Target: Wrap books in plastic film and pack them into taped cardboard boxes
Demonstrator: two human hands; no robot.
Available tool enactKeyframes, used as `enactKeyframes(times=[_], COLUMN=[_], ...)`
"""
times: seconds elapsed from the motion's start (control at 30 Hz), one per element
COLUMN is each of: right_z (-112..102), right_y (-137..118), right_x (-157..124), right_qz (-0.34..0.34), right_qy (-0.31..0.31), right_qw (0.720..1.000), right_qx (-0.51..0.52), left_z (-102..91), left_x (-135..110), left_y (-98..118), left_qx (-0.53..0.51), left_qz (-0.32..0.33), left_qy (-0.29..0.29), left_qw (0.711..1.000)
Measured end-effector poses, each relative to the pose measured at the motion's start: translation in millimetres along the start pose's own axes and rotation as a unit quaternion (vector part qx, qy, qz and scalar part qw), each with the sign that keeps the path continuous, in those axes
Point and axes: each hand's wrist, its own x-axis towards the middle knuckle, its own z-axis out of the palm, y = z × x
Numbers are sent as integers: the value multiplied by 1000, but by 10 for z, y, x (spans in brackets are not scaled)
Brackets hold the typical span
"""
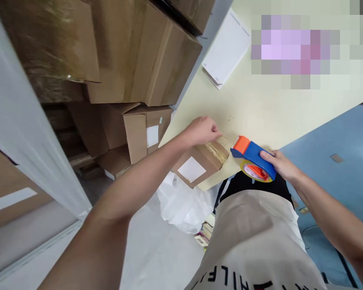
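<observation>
A small brown cardboard box (183, 163) sits at the table's near left corner, with a white label (191, 169) on the side facing me. Shiny clear packing tape (217, 152) lies along its top. Over the box's far edge my left hand (202, 131) is closed, its fingertips pinched at a see-through strip of tape that reaches towards the dispenser. My right hand (280, 163) grips a blue and orange tape dispenser (258, 158) by its blue body, the thumb on top. The yellowish tape roll (257, 171) hangs below, and the orange end points at the box.
On the pale yellow table (260, 112) lies a stack of white sheets (226, 48). Large cardboard boxes (117, 52) are piled on the left, beside a grey post (39, 104). A white plastic bag (186, 205) is below the table corner. The upper right is pixelated.
</observation>
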Motion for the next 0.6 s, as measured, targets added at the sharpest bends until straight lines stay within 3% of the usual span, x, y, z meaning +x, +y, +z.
enactKeyframes(times=[0.1,0.23,0.4,0.6], right_z=[67,252,452,560], right_y=[436,823,956,999], right_x=[-27,31,141,198], right_qz=[64,84,84,82], right_qy=[-17,-19,-35,-50], right_qw=[995,990,989,988], right_qx=[69,111,114,124], left_z=[136,361,621,849], left_x=[39,63,-10,-130], left_y=[-167,-255,-317,-476], left_qx=[84,178,242,184], left_qz=[-17,-11,6,43], left_qy=[-43,-36,-11,33], left_qw=[995,983,970,981])
